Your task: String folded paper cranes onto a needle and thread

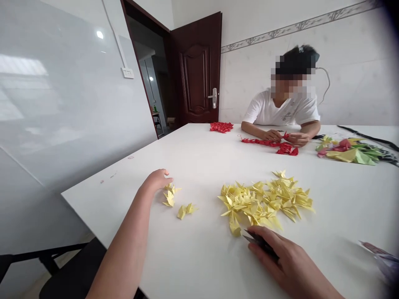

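Currently, my left hand is at the far end of a short line of yellow folded papers, toward the table's left edge; its fingers are curled, but I cannot tell whether they pinch one. My right hand pinches dark tweezers, tips slightly apart, just beside the near side of the big yellow pile. Across the table, a person handles red folded pieces by the far edge, with a red heap near the far left corner.
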A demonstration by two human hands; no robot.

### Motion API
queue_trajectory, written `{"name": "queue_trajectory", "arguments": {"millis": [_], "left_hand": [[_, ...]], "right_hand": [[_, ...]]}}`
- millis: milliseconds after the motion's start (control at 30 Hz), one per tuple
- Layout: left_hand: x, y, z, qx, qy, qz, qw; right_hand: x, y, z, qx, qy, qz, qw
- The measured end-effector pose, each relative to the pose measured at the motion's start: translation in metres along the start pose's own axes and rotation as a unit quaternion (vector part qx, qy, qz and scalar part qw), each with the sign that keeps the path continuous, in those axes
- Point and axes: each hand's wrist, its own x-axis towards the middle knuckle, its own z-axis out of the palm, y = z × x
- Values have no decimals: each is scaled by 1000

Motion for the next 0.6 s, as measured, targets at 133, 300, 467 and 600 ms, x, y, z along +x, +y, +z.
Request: {"name": "queue_trajectory", "arguments": {"millis": [133, 300, 467, 600], "left_hand": [[-2, 10, 8, -20, -19, 19, 999], [0, 21, 17, -86, -36, 82, 992], [2, 29, 23, -193, -30, 160, 968], [-9, 48, 28, -287, -31, 212, 934]], "right_hand": [[0, -3, -3, -16, 4, 5, 1000], [1, -12, -10, -19, -2, -9, 1000], [2, -12, -10, -22, -2, 11, 1000], [3, -10, -9, -8, -10, 8, 1000]]}}
